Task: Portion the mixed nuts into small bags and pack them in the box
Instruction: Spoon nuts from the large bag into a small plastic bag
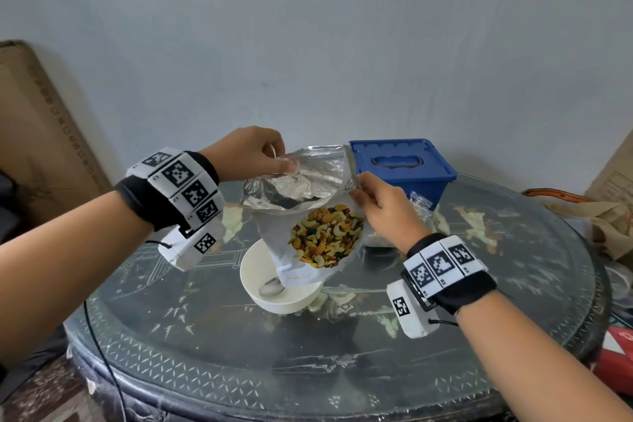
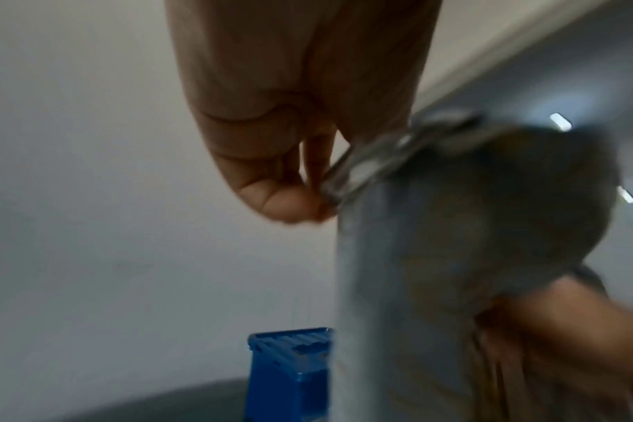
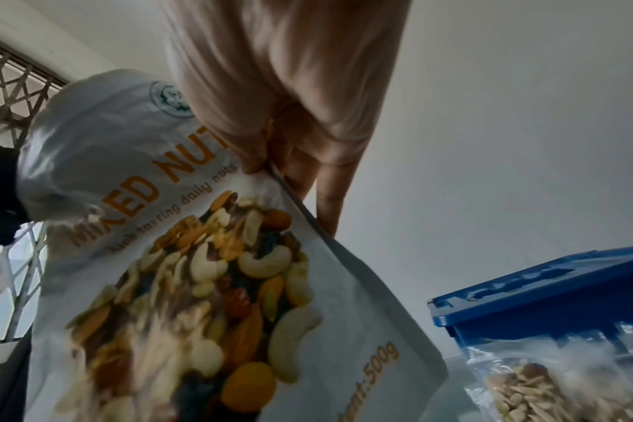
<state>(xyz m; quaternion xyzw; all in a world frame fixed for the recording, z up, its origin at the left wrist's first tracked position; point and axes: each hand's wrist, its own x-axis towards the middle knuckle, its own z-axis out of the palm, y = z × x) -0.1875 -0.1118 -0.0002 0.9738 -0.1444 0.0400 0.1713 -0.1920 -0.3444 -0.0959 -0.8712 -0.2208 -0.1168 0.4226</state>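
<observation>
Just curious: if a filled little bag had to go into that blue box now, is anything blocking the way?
Yes. The blue box has its lid shut on top, so no bag can drop in. A small bag of nuts lies in front of it.

- You're in a home, a lived-in room rather than a lab or shop.
- Your round table (image 1: 342, 370) is dark, ornamental furniture with inlaid bamboo and scenery under a glass top.
- A plain painted wall (image 1: 308, 44) stands right behind it.
- Flattened cardboard (image 1: 37, 134) leans against the wall on your left, and a brown paper bag (image 1: 606, 219) sits at the table's right edge.
- Your right wrist view shows a window with a metal lattice grille (image 3: 8, 94).
</observation>
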